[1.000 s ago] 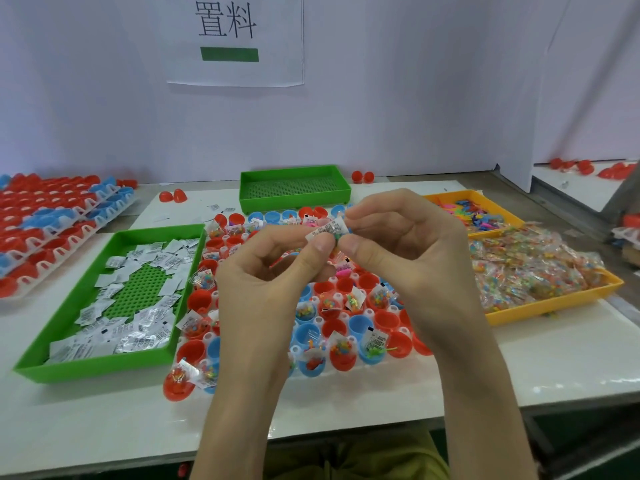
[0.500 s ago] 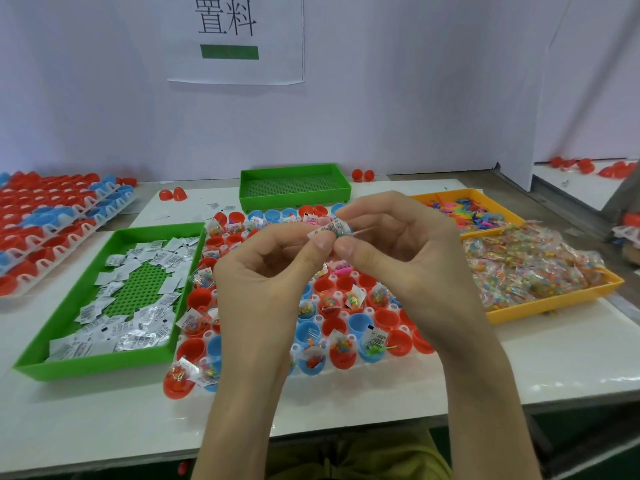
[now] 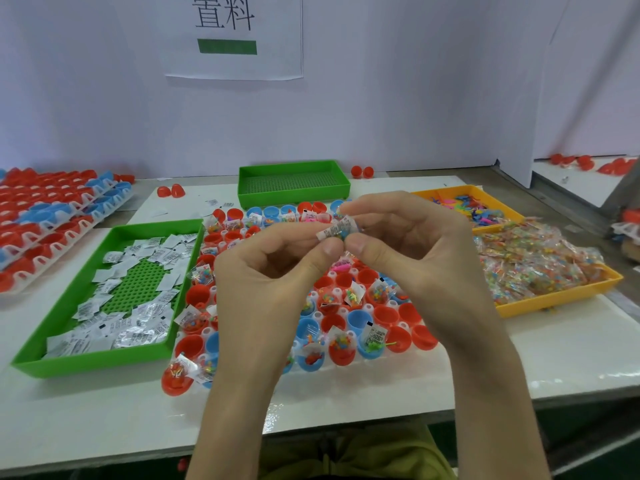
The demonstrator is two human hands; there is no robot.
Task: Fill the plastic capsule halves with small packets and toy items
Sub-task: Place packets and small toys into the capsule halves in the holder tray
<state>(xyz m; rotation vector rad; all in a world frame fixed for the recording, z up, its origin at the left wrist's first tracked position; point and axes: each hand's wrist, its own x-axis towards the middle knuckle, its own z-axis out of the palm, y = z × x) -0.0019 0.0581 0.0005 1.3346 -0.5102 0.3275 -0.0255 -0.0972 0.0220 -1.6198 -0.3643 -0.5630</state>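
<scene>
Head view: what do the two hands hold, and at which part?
One small packet: the left hand pinches its left end, the right hand its right end.

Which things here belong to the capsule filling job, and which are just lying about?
In the job: small white printed packet pinched by left hand and right hand; red and blue plastic capsule halves; green plastic tray of white packets; orange plastic tray of bagged toys.
Lying about: empty green perforated tray; loose red capsule halves.
</scene>
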